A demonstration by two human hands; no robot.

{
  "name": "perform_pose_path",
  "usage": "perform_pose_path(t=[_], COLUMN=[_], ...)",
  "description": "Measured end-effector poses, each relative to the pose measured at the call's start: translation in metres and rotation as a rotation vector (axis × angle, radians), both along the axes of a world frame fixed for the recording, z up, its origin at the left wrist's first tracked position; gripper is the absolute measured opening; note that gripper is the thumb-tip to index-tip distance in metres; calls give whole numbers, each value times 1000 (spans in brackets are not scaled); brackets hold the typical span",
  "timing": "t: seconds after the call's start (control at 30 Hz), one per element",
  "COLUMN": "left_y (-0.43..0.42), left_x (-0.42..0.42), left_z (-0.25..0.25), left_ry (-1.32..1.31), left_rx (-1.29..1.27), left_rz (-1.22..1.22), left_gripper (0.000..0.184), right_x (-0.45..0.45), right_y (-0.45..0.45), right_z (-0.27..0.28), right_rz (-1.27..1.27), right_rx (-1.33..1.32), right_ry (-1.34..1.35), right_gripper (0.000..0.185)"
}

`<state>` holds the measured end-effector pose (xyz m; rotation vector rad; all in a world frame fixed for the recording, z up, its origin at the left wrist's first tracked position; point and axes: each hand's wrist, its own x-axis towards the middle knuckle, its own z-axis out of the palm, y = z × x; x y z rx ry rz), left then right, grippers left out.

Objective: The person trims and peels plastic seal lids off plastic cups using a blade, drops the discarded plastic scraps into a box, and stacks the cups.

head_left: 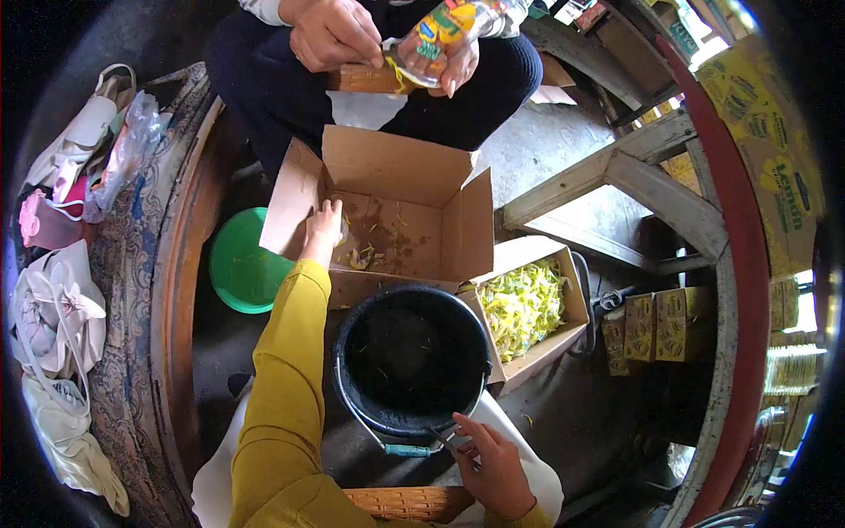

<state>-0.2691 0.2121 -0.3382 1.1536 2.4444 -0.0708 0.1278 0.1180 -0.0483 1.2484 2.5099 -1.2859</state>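
My left hand reaches over the near left side of an open cardboard box, its fingers stretched into it. Beside those fingers, on the stained box floor, lie a few small yellowish scraps; whether the fingertips touch anything is unclear. My right hand is closed on a thin, dark, blade-like tool at the near right rim of a black bucket. A few thin yellow bits stick inside the bucket, whose wire handle with a teal grip hangs towards me.
Opposite, another person's hands hold a printed plastic packet. A smaller carton full of yellow-green strips stands right of the bucket. A green basin sits left, near a wooden bench edge. A white wooden frame stands right.
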Motion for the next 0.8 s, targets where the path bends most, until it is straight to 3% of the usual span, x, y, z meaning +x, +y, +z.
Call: perform_pose_path(t=[0.03,0.1,0.2,0.4,0.5,0.57,0.63,0.67,0.8], left_y=[-1,2,-1,-22,-48,-72,-98,-113,-162], left_x=[2,-3,0,14,27,24,42,65,133], left_z=[2,-37,-69,39,112,135,166,198,299], left_ry=[-14,-165,-130,-167,-723,-1176,-1409,-1399,-1648], left_rx=[56,157,233,495,618,536,582,610,817], left_rz=[-7,215,268,252,689,742,784,822,760], left_gripper=[66,55,58,58,55,53,51,46,38], right_x=[0,-1,-4,-2,9,18,31,35,37], right_y=[1,1,3,6,10,23,43,51,57], right_z=[0,-1,3,0,-16,-19,-39,-46,-20], right_rz=[1,7,5,-1,-49,-85,-138,-199,-403], right_rx=[-11,-14,11,109,172,90,90,62,-121], right_ry=[-5,-7,23,197,282,327,399,439,703], right_gripper=[51,51,53,54,54,54,52,52,47])
